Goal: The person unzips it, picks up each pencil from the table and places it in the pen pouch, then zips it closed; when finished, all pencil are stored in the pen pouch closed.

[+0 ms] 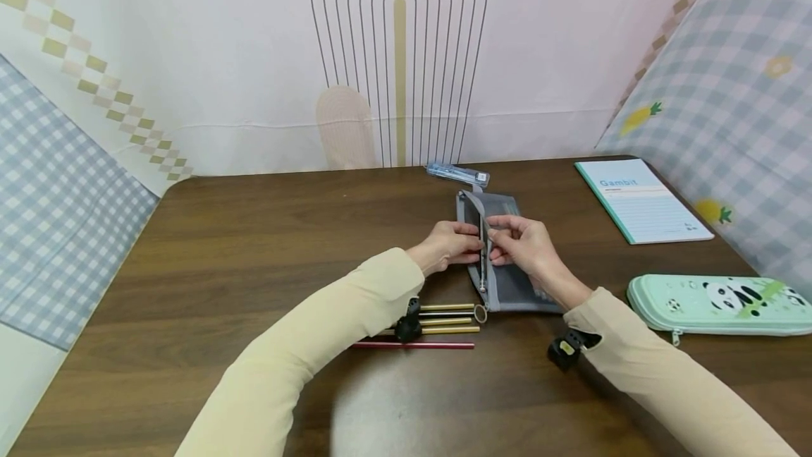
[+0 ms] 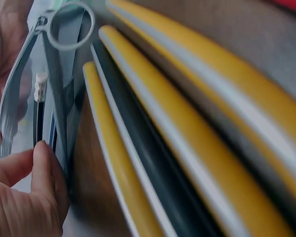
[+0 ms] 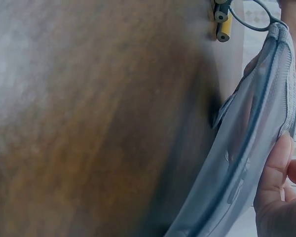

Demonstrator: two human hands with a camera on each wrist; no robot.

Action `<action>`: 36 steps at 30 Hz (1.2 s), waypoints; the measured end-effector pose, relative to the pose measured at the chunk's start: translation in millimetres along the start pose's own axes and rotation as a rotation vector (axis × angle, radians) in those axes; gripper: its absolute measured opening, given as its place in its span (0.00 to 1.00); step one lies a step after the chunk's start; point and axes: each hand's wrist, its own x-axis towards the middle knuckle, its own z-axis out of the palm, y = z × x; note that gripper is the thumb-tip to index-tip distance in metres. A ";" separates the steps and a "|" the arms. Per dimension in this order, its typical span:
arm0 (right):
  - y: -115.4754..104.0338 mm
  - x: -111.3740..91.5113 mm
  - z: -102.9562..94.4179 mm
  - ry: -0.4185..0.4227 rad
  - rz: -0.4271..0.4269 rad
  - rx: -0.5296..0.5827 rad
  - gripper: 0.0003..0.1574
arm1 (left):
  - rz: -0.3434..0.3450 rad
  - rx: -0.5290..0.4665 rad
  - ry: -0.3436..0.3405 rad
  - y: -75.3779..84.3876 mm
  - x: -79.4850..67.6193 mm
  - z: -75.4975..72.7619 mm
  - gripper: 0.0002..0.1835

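Observation:
A grey zip pouch with see-through sides lies on the table, its mouth spread apart. My left hand is at the left side of that mouth. In the left wrist view, its thumb and finger pinch a dark pencil with a white eraser end, which lies inside the opening. My right hand grips the pouch's right edge between thumb and fingers, as the right wrist view also shows. A ring hangs at the zip's near end. The pencil's far part is hidden by the pouch and hands.
Several yellow and dark pencils and a red one lie beneath my left forearm. Behind the pouch is a blue clear-wrapped packet. At right are a notepad and a green panda pencil case.

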 end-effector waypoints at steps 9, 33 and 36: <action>0.4 -1.2 -0.6 -0.008 -0.004 0.006 0.24 | 0.022 0.003 0.048 -3.0 0.0 15.6 0.21; -1.5 0.1 -4.6 -0.010 0.005 0.003 0.25 | 0.039 0.605 -0.532 0.9 -65.7 -114.0 0.18; -0.4 0.1 -3.8 -0.011 0.010 -0.005 0.25 | 0.091 0.656 -0.561 -4.8 -69.1 -123.4 0.18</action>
